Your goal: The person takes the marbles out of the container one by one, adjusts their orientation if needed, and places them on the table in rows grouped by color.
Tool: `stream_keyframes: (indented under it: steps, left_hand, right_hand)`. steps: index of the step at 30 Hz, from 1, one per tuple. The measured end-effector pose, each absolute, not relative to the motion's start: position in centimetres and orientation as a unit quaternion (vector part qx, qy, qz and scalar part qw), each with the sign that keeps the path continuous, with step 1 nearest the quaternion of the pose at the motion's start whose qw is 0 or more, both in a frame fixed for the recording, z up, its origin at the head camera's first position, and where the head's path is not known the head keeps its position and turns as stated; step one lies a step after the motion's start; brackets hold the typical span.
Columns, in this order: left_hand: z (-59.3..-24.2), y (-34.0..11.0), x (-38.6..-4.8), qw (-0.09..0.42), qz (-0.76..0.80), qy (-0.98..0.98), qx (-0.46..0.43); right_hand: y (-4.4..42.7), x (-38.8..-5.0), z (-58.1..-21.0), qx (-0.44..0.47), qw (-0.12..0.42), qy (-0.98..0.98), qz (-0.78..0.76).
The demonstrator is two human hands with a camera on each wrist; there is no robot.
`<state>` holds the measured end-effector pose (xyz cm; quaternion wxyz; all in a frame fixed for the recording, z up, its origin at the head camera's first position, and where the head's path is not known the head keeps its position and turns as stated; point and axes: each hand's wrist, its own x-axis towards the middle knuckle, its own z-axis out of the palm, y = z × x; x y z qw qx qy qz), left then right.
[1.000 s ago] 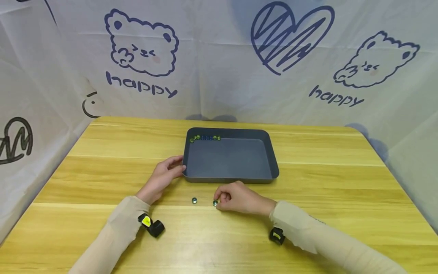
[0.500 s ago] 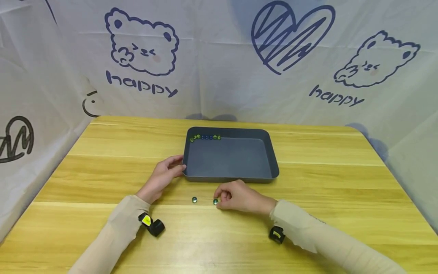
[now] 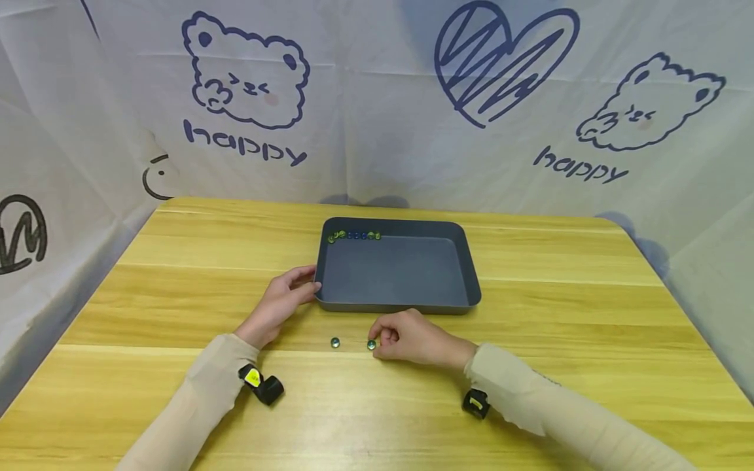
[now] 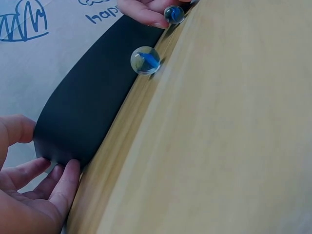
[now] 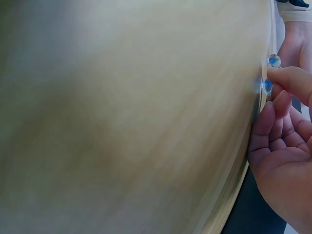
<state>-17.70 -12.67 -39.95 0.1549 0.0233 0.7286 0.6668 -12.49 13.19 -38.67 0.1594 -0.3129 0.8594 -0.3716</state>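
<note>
Right-hand fingers [image 3: 385,322] pinch marble [image 3: 372,345] between tips; second marble [image 3: 335,342] apart, leftward.

Two clear marbles [image 4: 145,61] carry blue swirls, the tray [image 3: 389,275] is grey, the table [image 3: 559,327] yellow wood-grained

From the head view, the lowercase word "happy" [image 3: 244,144], hand-drawn in blue, reads at ten o'clock on the white cloth backdrop [image 3: 383,171], and a second blue "happy" [image 3: 580,165] slants across that cloth at two o'clock. The left wrist view catches the blue letters "hap" [image 4: 101,15] at eleven o'clock on the cloth. A yellow label [image 3: 253,377] on a black wrist-worn device [image 3: 271,391] at half past seven, and another yellow label [image 3: 476,404] on a matching black device [image 3: 476,414] at five o'clock, are too small to read.
</note>
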Motion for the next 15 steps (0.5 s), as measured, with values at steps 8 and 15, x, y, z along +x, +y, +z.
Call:
stream_keyframes:
  steps: [8, 15]
  left_hand:
    - [-39.97, -12.64, -17.69, 0.152, 0.664, 0.732, 0.023]
    - [-39.99, -12.61, -17.74, 0.153, 0.663, 0.732, 0.025]
  right_hand:
    - [13.17, -12.51, -38.61, -0.312, 0.160, 0.860, -0.372]
    - [13.17, -12.54, -38.64, -0.308, 0.162, 0.858, -0.377]
